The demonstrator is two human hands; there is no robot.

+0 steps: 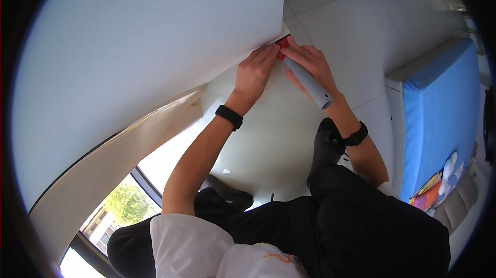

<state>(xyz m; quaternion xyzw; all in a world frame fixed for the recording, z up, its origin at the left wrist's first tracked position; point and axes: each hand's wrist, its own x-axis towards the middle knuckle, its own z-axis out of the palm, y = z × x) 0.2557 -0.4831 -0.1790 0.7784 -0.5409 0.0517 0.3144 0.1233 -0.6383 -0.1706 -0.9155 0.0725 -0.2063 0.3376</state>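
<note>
Hands: A red-headed tool [283,43], upper centre, is gripped by the right hand [316,65]; fingertips of the left hand [255,70] are set against it — whether they grip cannot be told.
Grey handle [310,85]: Slanted toward the lower right, its end left free.
Steady pressure: The head is best kept square to the white panel's [150,56] corner, force shared evenly.
Floor [268,123]: Pale and smooth, with tile seams seen toward the right.
Room: A blue mattress [444,107] is seen at right — a window [126,205], lower left.
</note>
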